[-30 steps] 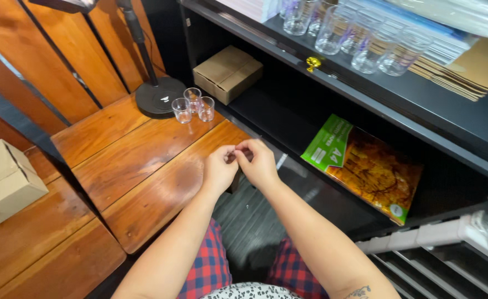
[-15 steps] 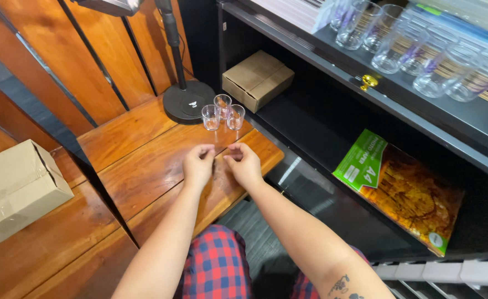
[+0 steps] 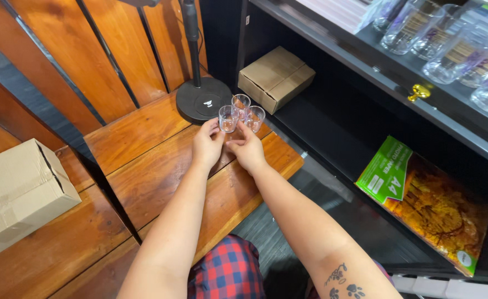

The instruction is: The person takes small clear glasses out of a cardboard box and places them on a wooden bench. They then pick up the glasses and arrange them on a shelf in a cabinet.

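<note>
Left hand [image 3: 207, 145] and right hand [image 3: 248, 151] touch the nearest small clear glass [image 3: 228, 118].

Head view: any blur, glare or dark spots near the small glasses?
Head view: sharp around both hands, left hand and right hand at the three small clear glasses; no motion blur there. Soft highlights on the wooden planks. The black shelf interior is dim, detail lost. Upper glasses look stretched toward the corner.

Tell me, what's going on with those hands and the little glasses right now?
Left hand and right hand both at nearest small clear glass, fingertips on it. Two more glasses close behind. Black round stand base just beyond.
</note>
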